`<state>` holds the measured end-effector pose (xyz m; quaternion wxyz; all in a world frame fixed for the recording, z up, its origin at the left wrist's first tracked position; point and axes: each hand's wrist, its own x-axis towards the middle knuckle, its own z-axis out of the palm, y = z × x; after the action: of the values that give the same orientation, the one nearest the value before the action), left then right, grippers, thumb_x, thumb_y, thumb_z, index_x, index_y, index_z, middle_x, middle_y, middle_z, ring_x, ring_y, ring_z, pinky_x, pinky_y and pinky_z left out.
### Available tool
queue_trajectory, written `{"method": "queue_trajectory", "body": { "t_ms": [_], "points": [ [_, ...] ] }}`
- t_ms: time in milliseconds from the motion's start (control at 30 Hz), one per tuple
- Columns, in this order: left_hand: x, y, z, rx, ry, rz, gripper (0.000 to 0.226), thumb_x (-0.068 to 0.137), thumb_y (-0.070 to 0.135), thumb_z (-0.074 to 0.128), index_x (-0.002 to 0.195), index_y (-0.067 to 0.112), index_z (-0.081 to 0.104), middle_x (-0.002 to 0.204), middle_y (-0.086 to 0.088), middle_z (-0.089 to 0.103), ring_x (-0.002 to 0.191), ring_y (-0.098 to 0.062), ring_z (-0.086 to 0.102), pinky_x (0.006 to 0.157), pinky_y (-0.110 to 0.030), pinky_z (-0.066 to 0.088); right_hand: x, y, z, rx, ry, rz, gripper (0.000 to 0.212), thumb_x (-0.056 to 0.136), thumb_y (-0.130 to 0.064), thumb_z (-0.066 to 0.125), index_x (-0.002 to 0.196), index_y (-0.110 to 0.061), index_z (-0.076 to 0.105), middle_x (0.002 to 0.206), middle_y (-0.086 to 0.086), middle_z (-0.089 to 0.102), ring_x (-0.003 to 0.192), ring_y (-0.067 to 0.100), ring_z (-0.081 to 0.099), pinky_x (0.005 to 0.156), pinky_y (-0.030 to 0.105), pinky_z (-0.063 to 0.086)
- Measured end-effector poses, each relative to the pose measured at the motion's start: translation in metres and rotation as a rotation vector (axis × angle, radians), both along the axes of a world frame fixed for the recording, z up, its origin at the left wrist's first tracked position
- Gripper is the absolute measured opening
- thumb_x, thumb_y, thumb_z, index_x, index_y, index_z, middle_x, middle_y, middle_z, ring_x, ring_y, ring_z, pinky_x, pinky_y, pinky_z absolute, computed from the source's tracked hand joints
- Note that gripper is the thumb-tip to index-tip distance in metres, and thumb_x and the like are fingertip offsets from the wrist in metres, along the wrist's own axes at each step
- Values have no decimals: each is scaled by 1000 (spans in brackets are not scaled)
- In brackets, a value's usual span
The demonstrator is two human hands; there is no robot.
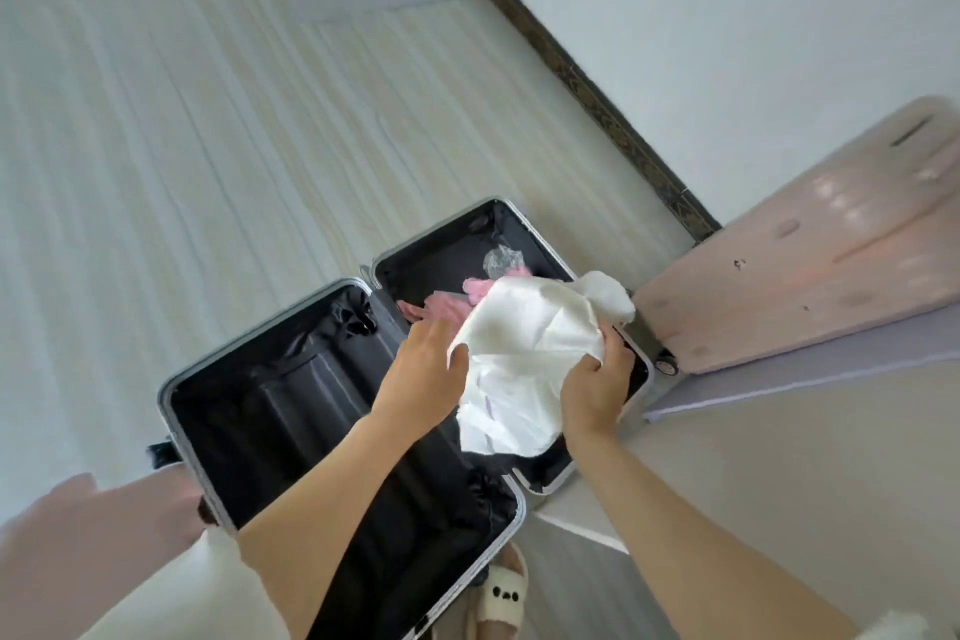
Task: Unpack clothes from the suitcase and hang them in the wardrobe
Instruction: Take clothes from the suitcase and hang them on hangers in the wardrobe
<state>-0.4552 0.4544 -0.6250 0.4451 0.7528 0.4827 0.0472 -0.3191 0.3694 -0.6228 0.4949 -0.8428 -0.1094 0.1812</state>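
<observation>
Garment (524, 353): white, crumpled, held up over the right half of the suitcase (171, 395), clear of the lining, presumably so it can be shaken open before hanging.

Nearest: slipper (501, 592) on the floor by the near corner of the case, partly hidden by its rim.

Right hand (592, 390): fingers curled and clamped on the garment's right edge; carries most of the weight, judging by how the fabric hangs from that side.

Left hand (421, 369): fingers loosely spread, thumb tip touching the left edge of the cloth; not closed on it. Likely positioned to take a second hold and spread the fabric.

Left half of the case: open flat, black lining, no clothes visible.

Beyond the hands, in the right half: pink clothing (447, 307) and a bit of clear plastic (501, 260), still packed.

Far right: pink panel (810, 244), possibly a wardrobe door; cannot confirm. No hanger or rail in view.

Progress, judged: early; one item lifted, at least one remaining, none hung.
</observation>
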Motion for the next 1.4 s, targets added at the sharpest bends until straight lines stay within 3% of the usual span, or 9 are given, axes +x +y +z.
{"method": "queue_trajectory", "body": {
  "t_ms": [200,300,467,567,733,900,1033,1200,1400],
  "points": [
    [-22,-9,141,31,-180,173,44,98,24,41,141,15,37,145,-6,34,131,-24,38,103,-34,34,-46,-40,144,112,76,261,44,85,7,31,110,-21,55,136,1,48,133,16,37,112,29,28],
    [-35,-7,186,-159,-334,290,45,96,20,46,140,19,38,145,-3,38,128,-21,41,103,-32,34,-59,-65,192,173,101,407,41,78,-1,34,102,-21,60,124,-5,57,117,4,49,99,13,36],
    [-61,-57,232,-240,-230,-158,20,85,32,65,104,26,67,98,8,59,95,-9,55,76,-4,37,-64,-119,242,132,226,527,40,76,0,38,92,-19,69,99,-16,63,98,4,55,81,17,42],
    [-59,-83,234,-355,-258,-299,33,69,35,70,90,10,70,91,-2,63,87,-10,56,82,-23,43,-54,-153,255,82,247,560,39,61,-15,37,82,-28,67,97,-13,65,96,5,57,79,18,43],
    [-28,-140,234,-244,-42,-403,41,69,41,64,87,4,62,88,-11,58,85,-17,50,84,-37,42,-28,-233,261,35,306,484,42,85,7,39,79,-24,67,88,-9,65,83,8,58,70,16,46],
    [21,-243,280,-263,-122,-485,7,92,7,52,86,9,56,68,3,44,57,6,47,56,-5,37,8,-325,264,-37,346,467,29,76,5,48,82,-16,68,75,-13,67,76,5,59,61,9,45],
    [72,-324,281,-299,-215,-593,20,82,12,54,93,-3,63,85,-8,55,77,-14,50,73,-24,42,50,-416,262,-161,423,586,46,78,6,42,108,-19,66,99,-6,70,90,12,57,78,20,41],
    [143,-401,301,-242,-211,-729,19,86,-5,51,90,8,64,79,5,55,72,-8,52,60,-3,39,92,-502,273,-22,380,405,59,90,9,40,132,-33,43,133,-3,47,100,18,58,89,32,46],
    [213,-434,360,-116,-263,-962,5,78,15,56,82,12,60,88,9,52,84,-11,52,71,-11,37,134,-541,300,-199,-11,475,82,80,5,45,129,-59,27,156,-14,10,143,13,13,110,34,26]
  ]
}}
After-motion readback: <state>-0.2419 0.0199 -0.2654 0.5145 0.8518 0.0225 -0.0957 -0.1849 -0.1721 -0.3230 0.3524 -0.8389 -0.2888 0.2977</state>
